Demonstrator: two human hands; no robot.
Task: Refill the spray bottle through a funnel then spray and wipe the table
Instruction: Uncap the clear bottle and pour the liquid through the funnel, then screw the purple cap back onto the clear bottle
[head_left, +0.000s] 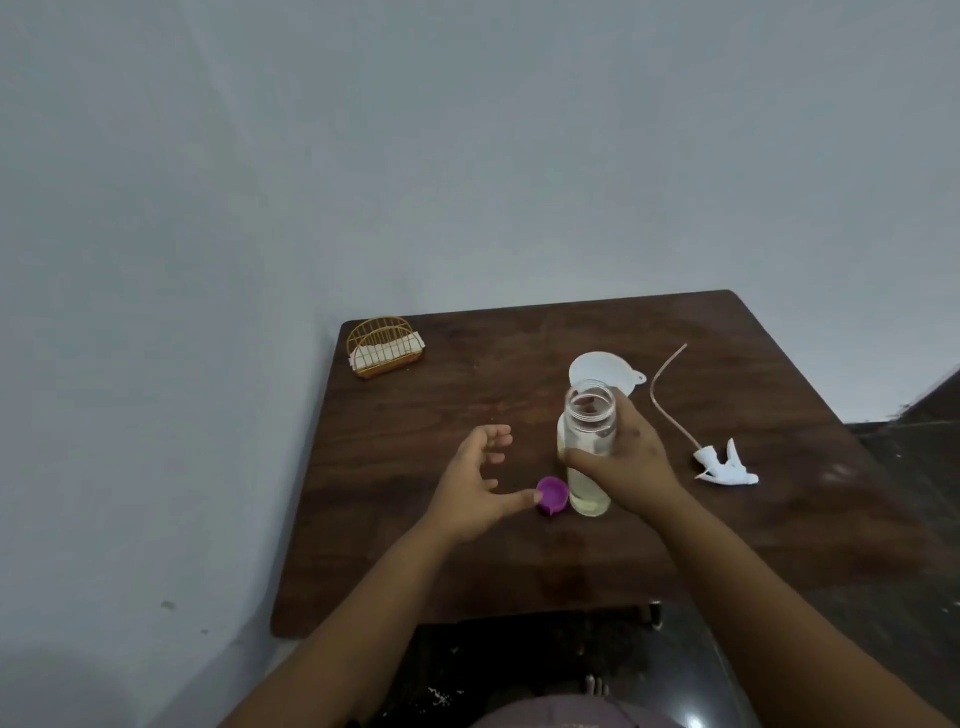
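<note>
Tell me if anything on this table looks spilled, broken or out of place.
No spill or damage shows. The spray head lies on its side on the table, off its bottle, its tube curving away; the purple cap lies loose.

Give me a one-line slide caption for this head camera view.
Right hand grips an open clear bottle while the left hand touches a purple cap; funnel and spray head lie nearby.

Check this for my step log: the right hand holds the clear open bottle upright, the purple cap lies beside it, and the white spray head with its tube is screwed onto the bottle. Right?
Not quite. In the head view the white spray head with its thin tube lies on the dark wooden table, apart from the clear open bottle. The right hand holding it and the purple cap beside it are correct.
</note>
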